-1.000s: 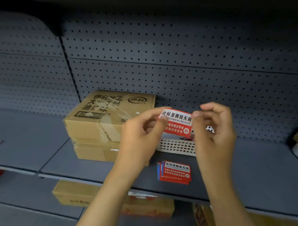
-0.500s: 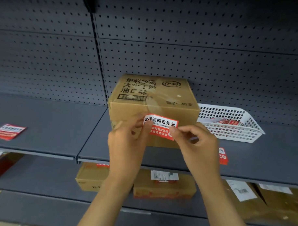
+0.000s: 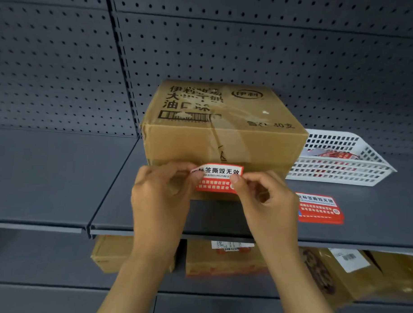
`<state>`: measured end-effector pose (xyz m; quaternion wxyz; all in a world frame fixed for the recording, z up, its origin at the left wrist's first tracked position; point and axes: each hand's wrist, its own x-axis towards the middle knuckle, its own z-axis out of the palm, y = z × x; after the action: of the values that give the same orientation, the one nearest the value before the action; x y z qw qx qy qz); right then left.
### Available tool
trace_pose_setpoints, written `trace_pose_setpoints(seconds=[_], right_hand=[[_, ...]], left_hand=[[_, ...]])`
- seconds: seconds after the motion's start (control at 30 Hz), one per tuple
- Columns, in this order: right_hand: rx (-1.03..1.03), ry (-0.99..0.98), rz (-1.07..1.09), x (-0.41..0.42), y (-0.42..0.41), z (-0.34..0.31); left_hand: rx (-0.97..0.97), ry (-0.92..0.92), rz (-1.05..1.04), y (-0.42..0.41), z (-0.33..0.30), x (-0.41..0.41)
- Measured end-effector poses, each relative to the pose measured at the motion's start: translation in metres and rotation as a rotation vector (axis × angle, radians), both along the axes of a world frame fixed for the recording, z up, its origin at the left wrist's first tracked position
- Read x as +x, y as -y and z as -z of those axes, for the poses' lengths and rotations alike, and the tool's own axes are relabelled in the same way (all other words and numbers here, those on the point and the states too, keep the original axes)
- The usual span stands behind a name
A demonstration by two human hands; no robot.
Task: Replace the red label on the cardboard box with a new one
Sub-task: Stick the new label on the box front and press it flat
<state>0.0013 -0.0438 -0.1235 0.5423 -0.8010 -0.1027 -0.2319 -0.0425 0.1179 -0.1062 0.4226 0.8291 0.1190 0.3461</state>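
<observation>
1. A grey shelf (image 3: pixel 59 179) stands before a pegboard wall (image 3: pixel 251 52).
2. The left hand (image 3: pixel 162 197) and right hand (image 3: pixel 267 200) each pinch an end of the red label (image 3: pixel 217 179).
3. The label sits against the front face of the cardboard box (image 3: pixel 222 143).
4. To the right lie a stack of labels (image 3: pixel 320 208) and a white basket (image 3: pixel 341 161).

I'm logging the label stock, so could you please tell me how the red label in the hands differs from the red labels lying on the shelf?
The held red label is a single piece, upright against the cardboard box front, pinched by the left hand and right hand. The red labels on the shelf form a small stack, lying flat and untouched, right of the box. Both show a white band with black characters on red.
</observation>
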Motion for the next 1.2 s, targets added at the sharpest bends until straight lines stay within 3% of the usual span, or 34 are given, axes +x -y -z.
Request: trace_pose_setpoints(seconds=[0.1, 0.2, 0.63, 1.0, 1.2], right_hand=[[-0.008, 0.012, 0.009, 0.007, -0.003, 0.003], [0.001, 0.047, 0.025, 0.012, -0.002, 0.006], [-0.069, 0.135, 0.158, 0.020, -0.006, 0.008], [-0.219, 0.230, 0.217, 0.025, -0.008, 0.003], [-0.262, 0.208, 0.255, 0.026, -0.005, 0.002]], left_hand=[[0.021, 0.055, 0.001, 0.006, 0.003, 0.004], [-0.075, 0.085, -0.003, 0.006, 0.008, 0.010], [-0.030, 0.204, -0.114, 0.011, 0.015, 0.024], [0.306, 0.226, -0.253, 0.000, 0.013, 0.030], [0.242, 0.142, -0.218, -0.012, 0.013, 0.028]])
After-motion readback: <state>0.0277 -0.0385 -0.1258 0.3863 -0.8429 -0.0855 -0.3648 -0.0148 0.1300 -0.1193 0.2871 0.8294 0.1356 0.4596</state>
